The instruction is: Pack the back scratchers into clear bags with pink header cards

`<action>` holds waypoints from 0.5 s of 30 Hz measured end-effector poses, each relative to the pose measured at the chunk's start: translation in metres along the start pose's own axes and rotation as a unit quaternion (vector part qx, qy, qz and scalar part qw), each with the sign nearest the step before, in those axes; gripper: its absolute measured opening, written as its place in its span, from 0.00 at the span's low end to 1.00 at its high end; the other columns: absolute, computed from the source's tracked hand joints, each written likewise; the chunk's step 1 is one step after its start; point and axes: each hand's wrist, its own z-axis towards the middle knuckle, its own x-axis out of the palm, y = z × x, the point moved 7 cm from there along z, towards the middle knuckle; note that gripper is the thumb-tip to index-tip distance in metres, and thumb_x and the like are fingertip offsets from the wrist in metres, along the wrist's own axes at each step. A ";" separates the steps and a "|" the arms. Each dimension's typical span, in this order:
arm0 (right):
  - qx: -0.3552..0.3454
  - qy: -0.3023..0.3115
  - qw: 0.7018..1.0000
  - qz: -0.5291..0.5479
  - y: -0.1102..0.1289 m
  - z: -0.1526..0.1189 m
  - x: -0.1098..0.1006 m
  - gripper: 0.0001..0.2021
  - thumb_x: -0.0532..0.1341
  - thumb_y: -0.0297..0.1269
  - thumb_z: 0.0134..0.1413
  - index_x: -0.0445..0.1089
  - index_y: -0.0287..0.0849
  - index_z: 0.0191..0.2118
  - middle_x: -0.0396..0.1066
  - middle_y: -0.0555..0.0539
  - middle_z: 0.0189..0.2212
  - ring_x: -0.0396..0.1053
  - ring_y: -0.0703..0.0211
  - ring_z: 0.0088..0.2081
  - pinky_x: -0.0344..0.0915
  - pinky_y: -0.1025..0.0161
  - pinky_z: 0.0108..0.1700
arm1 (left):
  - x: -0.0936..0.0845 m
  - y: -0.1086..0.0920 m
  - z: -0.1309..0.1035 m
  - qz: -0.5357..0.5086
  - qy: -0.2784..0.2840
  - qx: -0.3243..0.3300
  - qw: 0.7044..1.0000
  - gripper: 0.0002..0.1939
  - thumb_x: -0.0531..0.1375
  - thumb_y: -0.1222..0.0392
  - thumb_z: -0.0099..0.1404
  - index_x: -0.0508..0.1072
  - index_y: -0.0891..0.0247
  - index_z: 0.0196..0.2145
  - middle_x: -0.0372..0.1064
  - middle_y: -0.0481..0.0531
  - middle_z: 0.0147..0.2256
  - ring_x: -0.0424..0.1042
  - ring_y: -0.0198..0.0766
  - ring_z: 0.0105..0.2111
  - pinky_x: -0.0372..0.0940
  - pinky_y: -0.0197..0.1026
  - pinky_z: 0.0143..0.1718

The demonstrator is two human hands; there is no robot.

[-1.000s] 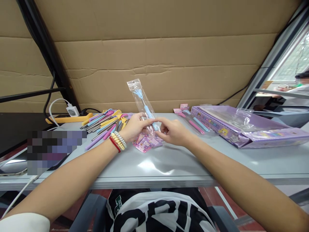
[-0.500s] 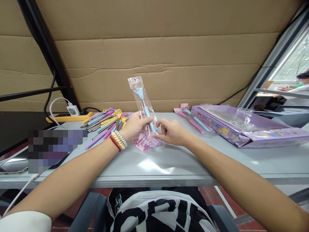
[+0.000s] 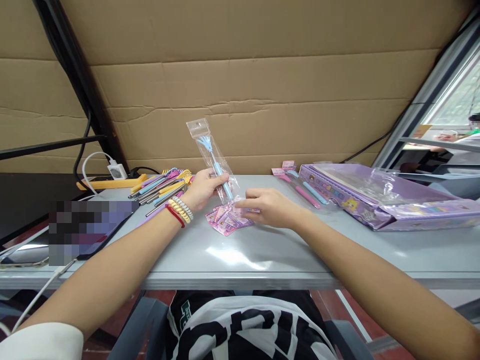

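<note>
We saw the cardboard panel (image 3: 255, 85) rise behind the purple box (image 3: 352, 205) and run out of view at the top, while the table (image 3: 300, 255) under that box was cut off at the right edge. The box lost its own right end there too, and glare on its clear plastic made the inside hard to read. Beyond it on the right, a person (image 3: 463, 145) showed only in part. Well to the left of the box, a blurred block covered much of a flat dark device (image 3: 108, 235), and the heap of coloured rods (image 3: 165, 187) ran partly out of sight behind the left wrist. Compared with half a second earlier, we found the left hand (image 3: 202, 190) farther from the box, covering more of the heap, and the bagged blue rod (image 3: 214, 165) shifted the same way with it. The right hand (image 3: 272, 206), nearer the box, had uncurled its fingers over the pink cards (image 3: 225, 220). The bagged rod stood tilted, left of the box, its hand-shaped head up and its lower end just above the cards. We saw the left fingers closed around the rod through the plastic, thumb on top. The right fingers were partly open and spread, at the bag's lower end and the cards' edge; we could not tell whether they gripped either one.
</note>
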 end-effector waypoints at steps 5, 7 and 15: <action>0.001 -0.065 0.996 0.053 0.001 0.001 -0.005 0.11 0.56 0.36 0.60 0.76 0.43 0.33 0.60 0.49 0.27 0.55 0.65 0.26 0.53 0.66 0.29 | 0.005 -0.001 -0.003 0.034 0.019 0.005 0.999 0.18 0.68 0.52 0.51 0.67 0.65 0.33 0.71 0.52 0.29 0.71 0.37 0.29 0.70 0.42 0.29; 0.024 -0.088 0.992 0.085 -0.002 0.002 -0.007 0.09 0.58 0.36 0.58 0.75 0.43 0.33 0.59 0.49 0.28 0.56 0.65 0.28 0.55 0.66 0.31 | 0.007 -0.002 -0.004 0.043 0.025 0.010 0.999 0.18 0.68 0.51 0.52 0.67 0.65 0.33 0.71 0.51 0.29 0.71 0.37 0.29 0.70 0.43 0.29; 0.147 -0.126 0.968 0.158 -0.017 0.002 -0.011 0.06 0.62 0.36 0.52 0.71 0.41 0.28 0.62 0.45 0.38 0.62 0.63 0.34 0.62 0.64 0.33 | 0.020 -0.002 -0.010 0.054 0.059 0.025 0.996 0.20 0.68 0.51 0.51 0.69 0.65 0.37 0.71 0.50 0.30 0.71 0.35 0.28 0.67 0.38 0.26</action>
